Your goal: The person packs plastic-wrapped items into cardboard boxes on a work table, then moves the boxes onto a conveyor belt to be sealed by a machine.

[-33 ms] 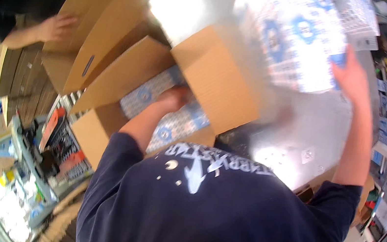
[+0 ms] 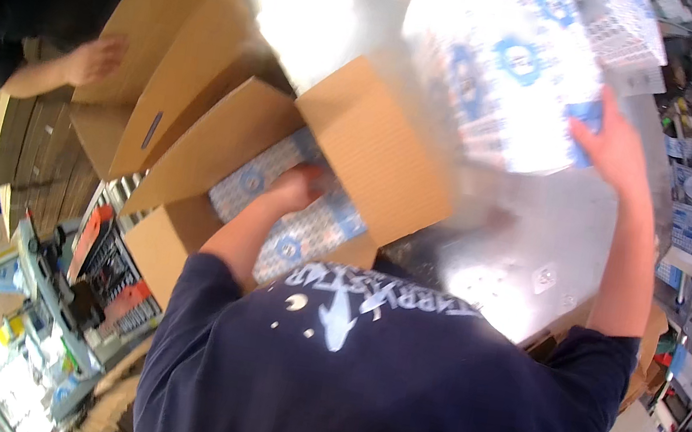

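My left hand (image 2: pixel 295 189) reaches down into an open brown carton (image 2: pixel 378 145), over blue-and-white patterned packages (image 2: pixel 280 246) lying inside it. Its fingers look bent but are blurred, and whether they grip a package cannot be told. Out to the right, my right hand (image 2: pixel 623 149) has its thumb and fingers at the near right edge of a large blue-and-white patterned package (image 2: pixel 516 72), which rests on or just over the metal table. Glare washes out much of that package's top.
Another open carton (image 2: pixel 151 91) stands at the left, with a co-worker's hands (image 2: pixel 95 61) beside it. The metal table (image 2: pixel 540 217) shines under glare. More patterned packages (image 2: pixel 628 35) are at the far right. Flat cardboard (image 2: pixel 42 142) is stacked at the left; shelves line the right.
The view has shifted slightly. My left hand has moved a little within the carton, and the large package and my right hand appear slightly farther left. The co-worker's lower hand sits a little off the other carton.
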`<state>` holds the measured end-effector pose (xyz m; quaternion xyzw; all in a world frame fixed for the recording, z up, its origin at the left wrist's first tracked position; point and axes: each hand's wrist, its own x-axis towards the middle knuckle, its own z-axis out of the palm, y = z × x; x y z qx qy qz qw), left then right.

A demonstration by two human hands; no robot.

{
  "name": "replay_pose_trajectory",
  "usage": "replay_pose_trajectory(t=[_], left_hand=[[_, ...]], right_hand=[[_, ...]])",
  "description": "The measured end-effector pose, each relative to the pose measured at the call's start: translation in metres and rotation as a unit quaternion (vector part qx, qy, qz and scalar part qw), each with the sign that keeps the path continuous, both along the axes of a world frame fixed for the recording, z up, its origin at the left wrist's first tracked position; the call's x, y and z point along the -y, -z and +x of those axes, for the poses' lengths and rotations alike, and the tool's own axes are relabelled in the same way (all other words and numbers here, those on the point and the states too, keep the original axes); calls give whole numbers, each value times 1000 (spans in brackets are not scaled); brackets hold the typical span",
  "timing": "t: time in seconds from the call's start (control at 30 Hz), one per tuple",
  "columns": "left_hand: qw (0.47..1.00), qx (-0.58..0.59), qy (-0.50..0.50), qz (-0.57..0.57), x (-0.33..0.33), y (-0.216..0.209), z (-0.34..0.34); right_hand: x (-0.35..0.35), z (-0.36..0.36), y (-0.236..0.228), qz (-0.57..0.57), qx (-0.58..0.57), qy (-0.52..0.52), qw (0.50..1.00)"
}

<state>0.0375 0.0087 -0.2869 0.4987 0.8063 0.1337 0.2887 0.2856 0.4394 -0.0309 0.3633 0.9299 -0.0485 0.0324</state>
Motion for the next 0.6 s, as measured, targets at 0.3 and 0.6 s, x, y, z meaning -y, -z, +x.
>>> replay_pose_trajectory(t=[0.3,0.6], left_hand=[[939,333,25,84,-78,-222,60],[922,358,-18,147,-171,-260,82]], right_hand=[[-160,-54,-2,207,-64,66,974],[-50,-97,23,-102,-185,-22,977]])
